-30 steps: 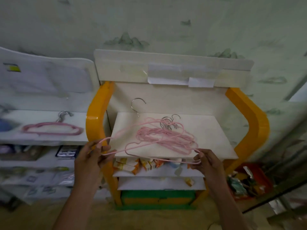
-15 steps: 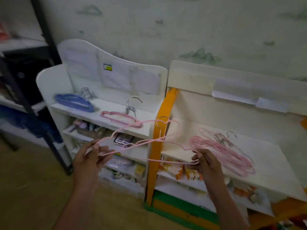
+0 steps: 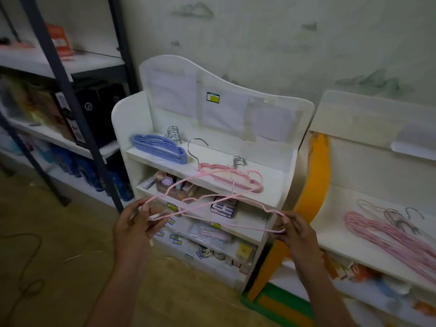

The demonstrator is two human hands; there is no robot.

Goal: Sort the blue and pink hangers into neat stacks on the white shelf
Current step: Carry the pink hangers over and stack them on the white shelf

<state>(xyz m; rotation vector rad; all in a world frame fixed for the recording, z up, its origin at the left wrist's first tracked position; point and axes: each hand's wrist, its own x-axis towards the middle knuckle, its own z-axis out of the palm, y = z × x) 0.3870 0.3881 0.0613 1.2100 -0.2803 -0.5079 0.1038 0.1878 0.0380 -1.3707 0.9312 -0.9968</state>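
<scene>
Standing at far left is a dark metal rack (image 3: 70, 95), then the white shelf (image 3: 278, 175), whose top board carries a blue hanger stack (image 3: 158, 148) beside a pink hanger stack (image 3: 232, 177). Below and in front of that board, the left hand (image 3: 135, 226) and right hand (image 3: 296, 232) each close their grip on 1 end of a pink wire hanger (image 3: 212, 208), held in the air. Further right, loose pink hangers (image 3: 389, 234) lie on the orange-sided shelf (image 3: 316, 166).

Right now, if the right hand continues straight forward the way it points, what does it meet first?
Probably the front edge of the white shelf: the right hand, holding a pink hanger, points at its right side. Depth is unclear.
</scene>
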